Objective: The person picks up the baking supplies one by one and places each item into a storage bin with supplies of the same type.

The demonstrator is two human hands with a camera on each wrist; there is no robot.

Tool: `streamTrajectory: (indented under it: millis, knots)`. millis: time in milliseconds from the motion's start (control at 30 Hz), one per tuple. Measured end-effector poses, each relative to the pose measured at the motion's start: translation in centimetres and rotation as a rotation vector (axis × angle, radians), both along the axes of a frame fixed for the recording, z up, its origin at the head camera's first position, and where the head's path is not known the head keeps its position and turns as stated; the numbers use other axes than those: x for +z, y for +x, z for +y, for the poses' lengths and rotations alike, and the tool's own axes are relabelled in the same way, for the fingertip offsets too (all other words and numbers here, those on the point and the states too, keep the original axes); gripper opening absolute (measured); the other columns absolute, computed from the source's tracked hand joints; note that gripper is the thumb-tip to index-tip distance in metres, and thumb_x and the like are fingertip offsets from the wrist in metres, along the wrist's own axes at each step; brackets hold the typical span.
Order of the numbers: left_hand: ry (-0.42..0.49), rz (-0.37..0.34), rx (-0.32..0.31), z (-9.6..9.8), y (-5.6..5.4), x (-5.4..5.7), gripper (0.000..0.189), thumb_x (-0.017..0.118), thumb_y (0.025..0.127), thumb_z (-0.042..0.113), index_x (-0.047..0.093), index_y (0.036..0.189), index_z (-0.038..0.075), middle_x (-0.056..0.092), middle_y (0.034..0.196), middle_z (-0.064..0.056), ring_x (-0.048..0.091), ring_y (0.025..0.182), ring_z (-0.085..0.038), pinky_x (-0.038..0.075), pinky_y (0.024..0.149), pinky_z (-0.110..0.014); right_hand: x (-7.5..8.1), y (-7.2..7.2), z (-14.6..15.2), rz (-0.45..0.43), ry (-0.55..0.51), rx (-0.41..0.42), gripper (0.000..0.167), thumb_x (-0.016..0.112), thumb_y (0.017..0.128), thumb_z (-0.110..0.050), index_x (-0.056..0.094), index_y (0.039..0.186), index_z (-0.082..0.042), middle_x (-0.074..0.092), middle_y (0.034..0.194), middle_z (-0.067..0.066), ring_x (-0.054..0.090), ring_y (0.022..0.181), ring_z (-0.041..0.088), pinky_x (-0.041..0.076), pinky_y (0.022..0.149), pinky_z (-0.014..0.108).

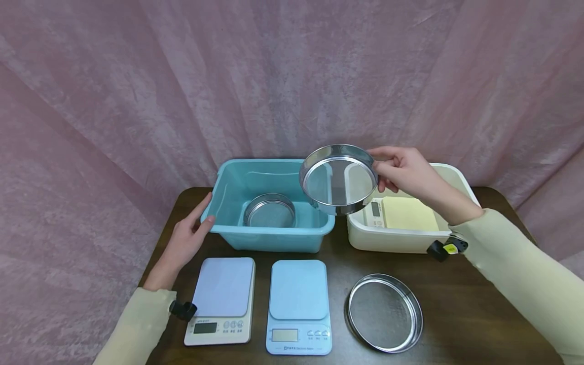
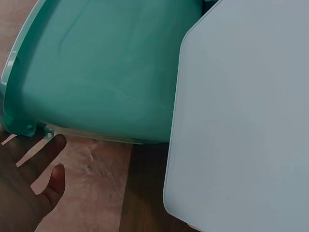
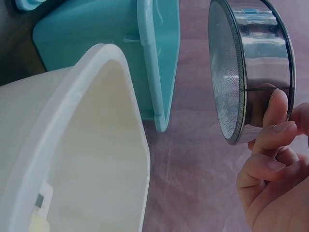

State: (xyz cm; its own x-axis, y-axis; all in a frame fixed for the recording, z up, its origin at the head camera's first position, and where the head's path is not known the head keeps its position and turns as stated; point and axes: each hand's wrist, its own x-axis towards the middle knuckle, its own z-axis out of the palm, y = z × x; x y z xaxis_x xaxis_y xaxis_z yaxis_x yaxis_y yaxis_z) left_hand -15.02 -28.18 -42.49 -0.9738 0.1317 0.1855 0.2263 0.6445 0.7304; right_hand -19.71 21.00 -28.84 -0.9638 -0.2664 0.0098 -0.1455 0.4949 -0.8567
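Note:
My right hand (image 1: 403,170) pinches the rim of a round metal sieve (image 1: 337,180), held tilted above the gap between two bins. In the right wrist view, the thumb and fingers grip the steel side wall of that sieve (image 3: 263,48). My left hand (image 1: 186,237) rests at the left edge of the blue bin (image 1: 269,230), fingers extended. The left wrist view shows its fingertips right at the bin's rim. Inside the blue bin lies a smaller sieve (image 1: 271,213). A cream bin (image 1: 397,241) under my right forearm contains a kitchen scale with a yellow platform (image 1: 408,213).
Along the table's front stand a scale with a lavender platform (image 1: 223,286) and a light blue scale (image 1: 298,289). To their right, another sieve (image 1: 385,313) lies on the dark wooden table (image 1: 465,314). A pink curtain (image 1: 292,76) hangs behind the table.

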Motion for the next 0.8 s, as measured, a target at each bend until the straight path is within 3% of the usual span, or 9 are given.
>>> streamTrajectory:
  millis: [233,467,800]
  knots:
    - [-0.009,0.011,0.007,-0.2,-0.1,-0.1,0.06,0.053,0.11,0.032,0.03,0.166,0.028,0.047,0.157,-0.021,0.056,0.108,-0.031,0.048,0.077,-0.03,0.0,-1.4,-2.0,0.009,-0.006,0.046,0.046,0.053,0.098,-0.01,0.059,0.143,-0.001,0.066,0.063,0.006,0.049,0.051,0.016,0.041,0.052,0.027]
    - [-0.003,-0.005,0.007,-0.1,0.2,0.0,0.06,0.052,0.111,0.033,0.029,0.166,0.03,0.045,0.159,-0.02,0.056,0.121,-0.033,0.049,0.085,-0.032,0.2,-2.9,-4.1,0.013,0.003,0.083,0.044,0.053,0.099,-0.01,0.06,0.142,-0.001,0.066,0.063,0.006,0.049,0.05,0.016,0.04,0.051,0.027]
    - [0.009,0.004,0.012,-0.1,0.2,-0.2,0.06,0.052,0.111,0.032,0.03,0.166,0.029,0.046,0.159,-0.02,0.057,0.122,-0.033,0.048,0.086,-0.026,0.4,-4.7,-7.3,0.009,-0.004,0.122,0.042,0.053,0.098,-0.01,0.063,0.138,-0.003,0.067,0.064,0.009,0.051,0.05,0.015,0.04,0.05,0.026]
